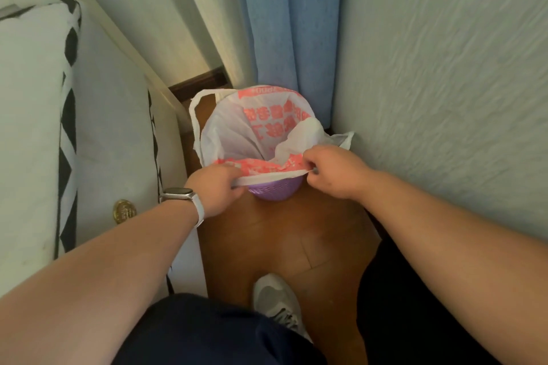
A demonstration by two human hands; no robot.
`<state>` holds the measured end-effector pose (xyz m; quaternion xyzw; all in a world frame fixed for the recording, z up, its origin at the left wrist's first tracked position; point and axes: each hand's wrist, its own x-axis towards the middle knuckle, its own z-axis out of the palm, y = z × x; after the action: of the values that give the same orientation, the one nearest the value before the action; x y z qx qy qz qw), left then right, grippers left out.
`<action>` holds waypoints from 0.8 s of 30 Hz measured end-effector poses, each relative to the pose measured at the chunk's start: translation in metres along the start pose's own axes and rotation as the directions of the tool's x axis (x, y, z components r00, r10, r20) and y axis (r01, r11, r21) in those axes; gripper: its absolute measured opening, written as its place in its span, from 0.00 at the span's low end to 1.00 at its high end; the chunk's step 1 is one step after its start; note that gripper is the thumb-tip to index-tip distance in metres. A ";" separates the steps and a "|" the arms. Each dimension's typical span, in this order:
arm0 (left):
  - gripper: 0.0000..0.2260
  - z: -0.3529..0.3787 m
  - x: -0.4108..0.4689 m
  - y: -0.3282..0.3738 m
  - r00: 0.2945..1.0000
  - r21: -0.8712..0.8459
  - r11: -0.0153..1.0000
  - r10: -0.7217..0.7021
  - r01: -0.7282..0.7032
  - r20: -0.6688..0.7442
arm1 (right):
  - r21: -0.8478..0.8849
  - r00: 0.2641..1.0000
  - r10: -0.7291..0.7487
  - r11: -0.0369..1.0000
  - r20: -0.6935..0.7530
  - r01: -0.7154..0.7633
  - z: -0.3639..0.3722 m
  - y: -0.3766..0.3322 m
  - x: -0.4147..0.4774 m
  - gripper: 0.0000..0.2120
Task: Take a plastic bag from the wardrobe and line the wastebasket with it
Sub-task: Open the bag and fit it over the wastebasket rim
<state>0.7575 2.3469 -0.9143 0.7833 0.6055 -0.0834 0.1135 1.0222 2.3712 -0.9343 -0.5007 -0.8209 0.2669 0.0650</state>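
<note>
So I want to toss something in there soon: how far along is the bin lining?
Done: the white plastic bag with red print is out and open inside the purple woven plastic wastebasket. In hand: the left hand and right hand are pulling its near edge over the rim. Left: the loose handle loop on the far left side is untucked.

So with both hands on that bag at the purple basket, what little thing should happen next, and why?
Probably fold the near edge of the plastic bag down over the rim. Both the left hand and right hand pinch that edge just above the purple wastebasket, whose wall is bare below it, while the bag already hangs open inside. One handle loop sticks out loose at the far left.
</note>
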 end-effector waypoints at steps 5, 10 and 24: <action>0.11 0.007 -0.010 -0.015 0.997 -0.026 0.999 -0.029 0.031 0.067 | -0.088 0.997 -0.053 0.994 0.054 0.058 0.013 -0.002 0.006 0.05; 0.10 0.019 -0.010 -0.021 0.993 -0.047 0.996 -0.069 0.073 0.095 | -0.191 0.989 -0.120 0.972 0.085 0.135 0.026 -0.005 0.014 0.04; 0.08 0.043 -0.008 -0.015 0.978 -0.034 0.998 -0.049 0.057 0.203 | -0.130 0.960 0.038 0.991 0.277 -0.001 0.035 0.005 0.011 0.05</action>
<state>0.7414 2.3314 -0.9548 0.7518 0.6132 -0.1535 0.1878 1.0078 2.3690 -0.9688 -0.4693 -0.8324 0.2818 -0.0865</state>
